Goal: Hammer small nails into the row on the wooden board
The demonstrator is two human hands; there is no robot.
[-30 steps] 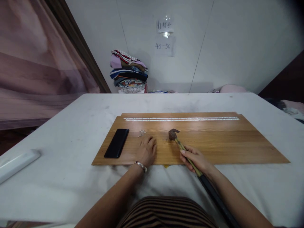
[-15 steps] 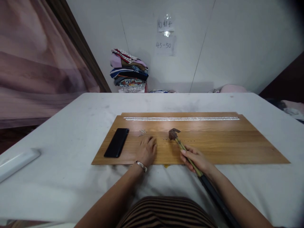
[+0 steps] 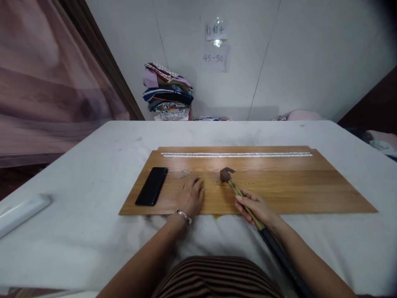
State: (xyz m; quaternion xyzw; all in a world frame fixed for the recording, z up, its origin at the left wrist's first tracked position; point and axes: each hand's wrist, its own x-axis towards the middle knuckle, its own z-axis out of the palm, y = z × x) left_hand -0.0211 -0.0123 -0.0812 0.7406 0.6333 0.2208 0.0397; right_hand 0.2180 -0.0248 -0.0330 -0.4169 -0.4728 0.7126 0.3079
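My right hand point(image 3: 254, 207) is wrapped round the shaft of a claw hammer point(image 3: 245, 203). Its rusty head is just above or on the wooden board point(image 3: 310, 190); I cannot tell whether it touches. My left hand point(image 3: 191, 196) rests palm down on the board with its fingers loosely spread, slightly bent, and nothing visible in them. Just beyond those fingers lie several loose nails point(image 3: 185, 173). A row of small dark nail heads or holes point(image 3: 248, 183) runs across the board on both sides of the hammer head.
A black phone point(image 3: 151, 186) lies at the board's left end. Two white measuring strips point(image 3: 238, 155) run along its far side. The board rests on a white-covered table point(image 3: 77, 178), with a white object point(image 3: 25, 213) at the left. Folded clothes point(image 3: 169, 93) are stacked by the wall.
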